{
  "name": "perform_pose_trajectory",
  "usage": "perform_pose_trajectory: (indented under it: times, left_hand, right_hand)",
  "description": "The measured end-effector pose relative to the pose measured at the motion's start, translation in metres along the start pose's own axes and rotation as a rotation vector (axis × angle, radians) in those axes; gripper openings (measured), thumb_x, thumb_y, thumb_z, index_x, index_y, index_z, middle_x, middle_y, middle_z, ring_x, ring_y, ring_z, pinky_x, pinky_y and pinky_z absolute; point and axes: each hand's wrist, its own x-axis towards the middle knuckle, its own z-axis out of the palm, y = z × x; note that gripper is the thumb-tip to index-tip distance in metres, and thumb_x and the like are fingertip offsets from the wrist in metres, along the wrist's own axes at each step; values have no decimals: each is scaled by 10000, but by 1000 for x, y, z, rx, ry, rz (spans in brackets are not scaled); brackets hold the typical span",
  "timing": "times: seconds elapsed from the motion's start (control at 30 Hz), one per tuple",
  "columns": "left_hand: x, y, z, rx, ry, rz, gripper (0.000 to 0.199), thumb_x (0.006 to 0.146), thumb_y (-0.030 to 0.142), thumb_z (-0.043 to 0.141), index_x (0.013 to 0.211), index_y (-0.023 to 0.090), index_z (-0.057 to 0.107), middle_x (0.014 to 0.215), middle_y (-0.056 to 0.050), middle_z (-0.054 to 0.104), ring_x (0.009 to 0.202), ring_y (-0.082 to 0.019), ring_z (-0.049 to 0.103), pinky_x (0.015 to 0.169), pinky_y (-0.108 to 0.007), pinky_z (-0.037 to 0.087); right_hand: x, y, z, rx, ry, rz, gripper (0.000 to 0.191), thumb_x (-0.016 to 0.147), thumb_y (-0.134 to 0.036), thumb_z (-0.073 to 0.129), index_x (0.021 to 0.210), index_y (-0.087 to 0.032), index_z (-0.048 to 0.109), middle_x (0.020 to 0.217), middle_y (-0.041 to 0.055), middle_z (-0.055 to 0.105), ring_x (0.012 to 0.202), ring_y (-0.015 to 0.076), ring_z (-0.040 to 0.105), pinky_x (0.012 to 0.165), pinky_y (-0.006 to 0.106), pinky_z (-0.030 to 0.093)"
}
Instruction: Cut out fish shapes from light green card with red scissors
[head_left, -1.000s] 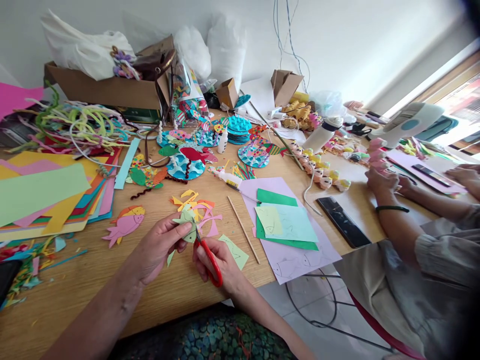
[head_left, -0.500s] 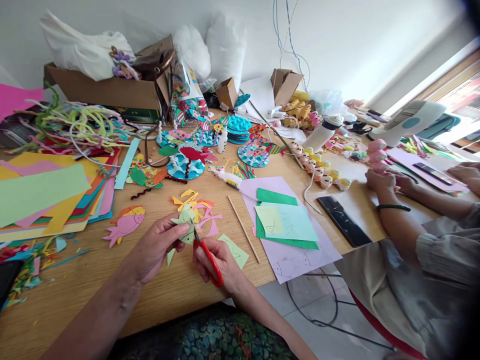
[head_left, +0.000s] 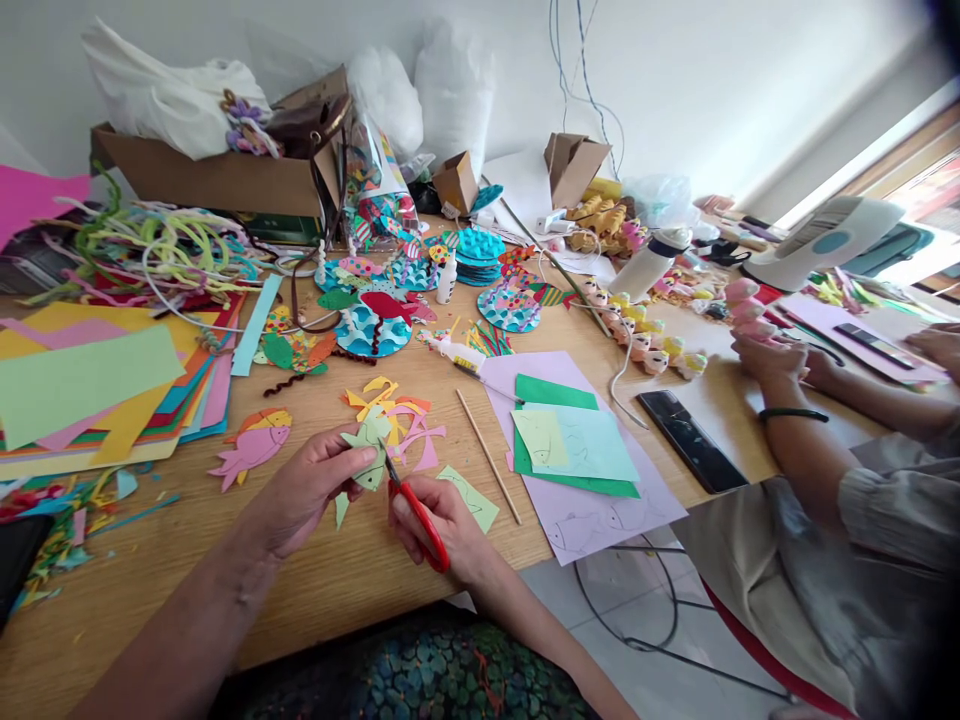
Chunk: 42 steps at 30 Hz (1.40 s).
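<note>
Your left hand pinches a green paper fish at the scissors in your right hand.
Left of your hands, a pink paper fish lies on the table; your left forearm slants in from the lower left, thumb on top of the green piece, which you hold just above the tabletop. It looks light, thin and bendable, likely to crease or tear at its narrow parts, so grip its broad body, clear of the blades; your right fingers curl round the red handles, blades angled up and leftward.
</note>
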Motion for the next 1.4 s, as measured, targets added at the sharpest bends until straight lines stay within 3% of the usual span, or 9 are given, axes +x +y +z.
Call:
perform_pose_trajectory:
  times: [0.53,0.8,1.4]
  left_hand:
    - [4,11,-8,149,-99,-37,117,636,298,652,637,181,645,552,29,540,506,-100,406,455,-206,324]
    - [7,9,-14,202,-128,-48,154,655,315,643,570,191,613,521,23,518,494,-109,396,455,-216,316]
    - [8,11,-19,225,-198,-71,159,672,344,651,655,187,634,549,37,494,504,-103,376,482,-210,298]
  right_hand:
    - [-4,-1,-4,-196,15,4,409,800,-461,593,564,-183,407,488,-66,368,438,57,303,408,195,224]
    - [-5,-7,-6,-382,38,-17,382,826,-429,545,570,-186,397,526,-56,325,495,76,284,445,205,218]
    - [-5,-3,-10,-397,-3,-26,350,846,-391,520,586,-190,399,523,-55,341,496,82,301,456,213,223]
